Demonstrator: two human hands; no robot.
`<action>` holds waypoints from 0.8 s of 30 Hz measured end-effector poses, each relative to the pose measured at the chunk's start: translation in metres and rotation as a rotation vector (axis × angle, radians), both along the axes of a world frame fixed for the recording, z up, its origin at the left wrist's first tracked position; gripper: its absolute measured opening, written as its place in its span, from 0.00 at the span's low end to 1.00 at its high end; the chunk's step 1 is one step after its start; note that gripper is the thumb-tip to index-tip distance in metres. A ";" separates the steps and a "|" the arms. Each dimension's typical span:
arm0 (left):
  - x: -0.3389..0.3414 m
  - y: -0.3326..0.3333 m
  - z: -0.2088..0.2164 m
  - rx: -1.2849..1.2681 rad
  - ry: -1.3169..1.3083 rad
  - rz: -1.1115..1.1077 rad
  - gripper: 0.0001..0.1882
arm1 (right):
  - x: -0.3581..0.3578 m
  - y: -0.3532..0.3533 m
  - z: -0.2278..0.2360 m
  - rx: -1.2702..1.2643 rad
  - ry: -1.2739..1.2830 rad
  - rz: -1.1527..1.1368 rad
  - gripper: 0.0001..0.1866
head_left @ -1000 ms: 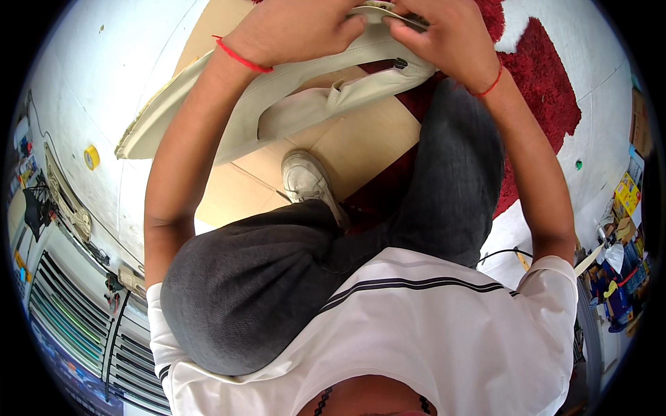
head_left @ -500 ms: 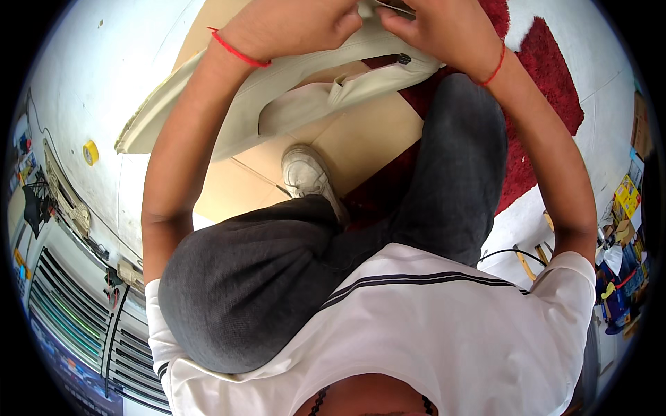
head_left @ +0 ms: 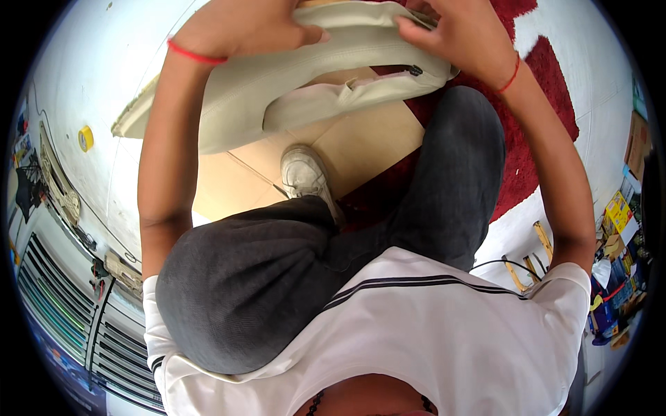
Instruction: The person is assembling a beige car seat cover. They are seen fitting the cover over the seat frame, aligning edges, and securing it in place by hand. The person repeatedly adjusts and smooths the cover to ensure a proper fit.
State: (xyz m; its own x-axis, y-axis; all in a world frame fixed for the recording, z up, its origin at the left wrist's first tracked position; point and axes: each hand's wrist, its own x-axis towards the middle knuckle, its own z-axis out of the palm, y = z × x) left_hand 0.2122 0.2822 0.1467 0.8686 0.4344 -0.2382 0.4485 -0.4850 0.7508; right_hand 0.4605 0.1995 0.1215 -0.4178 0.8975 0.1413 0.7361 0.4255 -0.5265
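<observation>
Both hands' grip closed on cream padded panel [head_left: 277, 90], left hand [head_left: 243, 28], right hand [head_left: 465, 35], long, curved, stitched seam

Both arms stretched to the far edge.
Left hand [head_left: 243, 28] curls in a closed grip; right hand [head_left: 461, 35] pinches, fingers bent, wrists raised.

The cream bag [head_left: 291, 90] looks like smooth, matt leatherette with a stitched seam. The red rug [head_left: 541, 90] is rough, shaggy pile. The cardboard sheet [head_left: 361, 149] is matt. The trousers [head_left: 263, 291] are dark, woven cloth.
</observation>
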 end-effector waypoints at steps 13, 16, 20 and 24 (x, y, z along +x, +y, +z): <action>-0.017 -0.007 -0.018 0.007 -0.065 0.095 0.27 | -0.015 0.015 -0.004 0.057 0.045 0.151 0.08; -0.019 -0.007 -0.023 0.047 -0.074 0.094 0.27 | -0.019 0.015 -0.007 0.017 0.017 0.115 0.08; -0.031 -0.004 -0.030 0.160 -0.174 0.114 0.25 | -0.016 0.018 -0.003 -0.023 0.003 0.126 0.08; -0.037 -0.001 -0.012 0.208 0.102 0.024 0.21 | -0.028 0.025 0.010 -0.084 -0.049 0.158 0.10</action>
State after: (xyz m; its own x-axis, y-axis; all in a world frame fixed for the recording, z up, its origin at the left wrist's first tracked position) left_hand 0.1753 0.2814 0.1351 0.8333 0.5037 -0.2276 0.5305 -0.6130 0.5855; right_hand 0.4326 0.2241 0.1314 -0.5593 0.8278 0.0442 0.6893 0.4940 -0.5299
